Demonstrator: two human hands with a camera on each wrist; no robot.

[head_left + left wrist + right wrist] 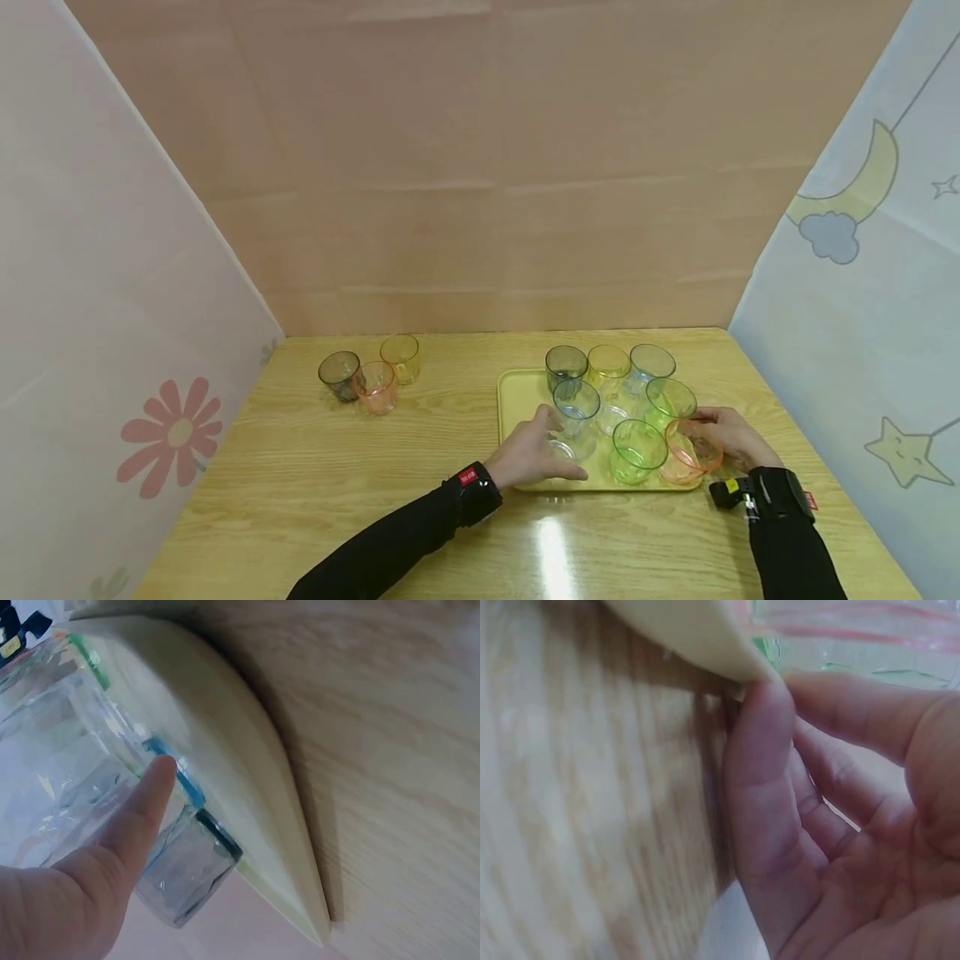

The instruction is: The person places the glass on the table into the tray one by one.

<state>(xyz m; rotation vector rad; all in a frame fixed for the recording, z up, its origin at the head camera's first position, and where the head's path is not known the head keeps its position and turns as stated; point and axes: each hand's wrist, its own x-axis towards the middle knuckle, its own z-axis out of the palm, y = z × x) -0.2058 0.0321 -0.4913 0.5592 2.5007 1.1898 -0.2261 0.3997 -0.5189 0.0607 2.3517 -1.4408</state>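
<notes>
A yellow tray (517,389) carries several see-through glasses. Beside its left part, my left hand (531,450) spreads thumb and fingers around the lower part of a blue-rimmed glass (576,398); firm contact is not visible. In the left wrist view one straight digit (142,802) crosses in front of the glasses. My right hand (731,435) is at the tray's right edge, next to an orange glass (693,454). The right wrist view has its thumb and a finger (855,709) pinching the tray's corner (727,652).
Also on the tray are two green glasses (637,450), a yellow glass (609,360), a dark glass (566,364) and another blue glass (652,364). On the table's left stand a grey glass (340,375), a pink glass (378,387) and an amber glass (402,358). Walls enclose the table.
</notes>
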